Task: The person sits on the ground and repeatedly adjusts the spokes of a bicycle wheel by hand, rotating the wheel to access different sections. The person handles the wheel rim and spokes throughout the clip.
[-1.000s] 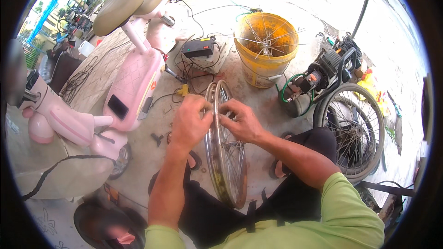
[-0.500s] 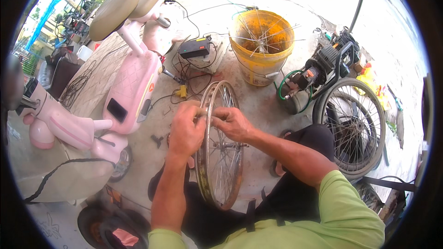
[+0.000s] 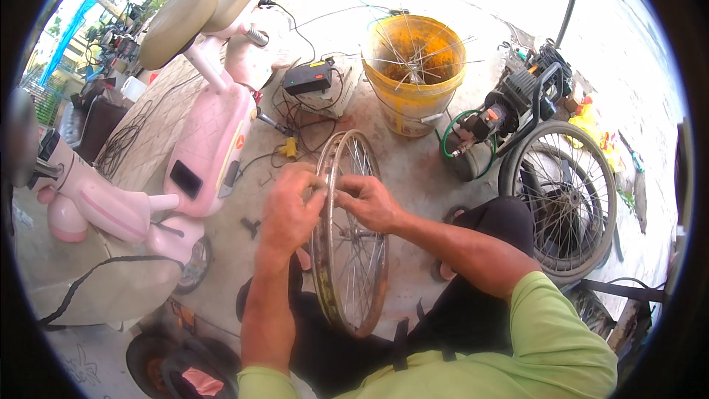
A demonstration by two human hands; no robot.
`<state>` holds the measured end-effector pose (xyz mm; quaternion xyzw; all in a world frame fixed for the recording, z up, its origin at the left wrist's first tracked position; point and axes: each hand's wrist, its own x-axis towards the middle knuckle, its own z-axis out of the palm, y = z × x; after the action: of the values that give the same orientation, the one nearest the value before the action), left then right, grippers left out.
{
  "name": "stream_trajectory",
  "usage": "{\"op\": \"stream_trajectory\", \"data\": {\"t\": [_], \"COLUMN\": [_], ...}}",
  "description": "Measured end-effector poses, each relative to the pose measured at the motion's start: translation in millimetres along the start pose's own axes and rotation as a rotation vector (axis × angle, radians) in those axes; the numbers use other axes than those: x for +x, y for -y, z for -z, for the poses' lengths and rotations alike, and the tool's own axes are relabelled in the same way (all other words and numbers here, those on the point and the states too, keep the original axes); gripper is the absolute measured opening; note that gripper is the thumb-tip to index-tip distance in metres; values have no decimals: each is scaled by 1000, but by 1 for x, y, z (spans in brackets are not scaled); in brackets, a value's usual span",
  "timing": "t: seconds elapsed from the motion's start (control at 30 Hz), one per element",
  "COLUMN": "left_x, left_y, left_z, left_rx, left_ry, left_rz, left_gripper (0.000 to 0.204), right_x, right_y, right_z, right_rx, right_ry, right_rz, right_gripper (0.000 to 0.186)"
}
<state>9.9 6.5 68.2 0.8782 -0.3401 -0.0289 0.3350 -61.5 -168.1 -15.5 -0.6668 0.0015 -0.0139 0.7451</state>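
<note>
A spoked bicycle wheel without a tyre (image 3: pixel 320 281) stands upright between my knees, its metal rim worn and stained. At the outer face of the rim's upper part, my left hand (image 3: pixel 289 210) has its fingers bent and pinched together. My right hand (image 3: pixel 369 203) reaches in from the other side, thumb and fingertips closed against the rim's inner side, where the spokes end. Whatever small piece lies between the fingertips is too small or hidden to name. Spokes run down from there to the hub, partly covered by my right hand.
Ahead stands a yellow bucket (image 3: pixel 384 107) with loose spokes sticking up from it. An air compressor (image 3: pixel 509 96) and a tyred wheel (image 3: pixel 613 199) are on the right. On the left are a pink scooter (image 3: pixel 210 133), a black charger box (image 3: pixel 308 78) and tangled cables.
My left hand has shifted slightly left and down along the rim, its fingers still bent. The right hand's fingertips stay at the rim, and the wheel has barely moved.
</note>
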Motion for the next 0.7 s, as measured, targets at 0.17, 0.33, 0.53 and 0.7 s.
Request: {"op": "stream_trajectory", "data": {"t": [0.17, 0.33, 0.53, 0.7], "left_x": [1, -2, -2, -7], "left_y": [1, -3, -4, 0], "left_z": [-3, -6, -8, -6], "left_rx": [-116, -224, -217, -84], "left_ry": [10, 7, 12, -65], "left_rz": [57, 87, 31, 73], "left_gripper": [12, 11, 13, 15], "right_x": [5, 2, -4, 4], "right_y": [-10, -11, -8, -6], "right_z": [5, 4, -1, 5], "right_rx": [63, 24, -103, 31], "right_ry": [124, 79, -38, 104], "right_rz": [-95, -60, 107, 17], "right_gripper": [34, 36, 34, 33]}}
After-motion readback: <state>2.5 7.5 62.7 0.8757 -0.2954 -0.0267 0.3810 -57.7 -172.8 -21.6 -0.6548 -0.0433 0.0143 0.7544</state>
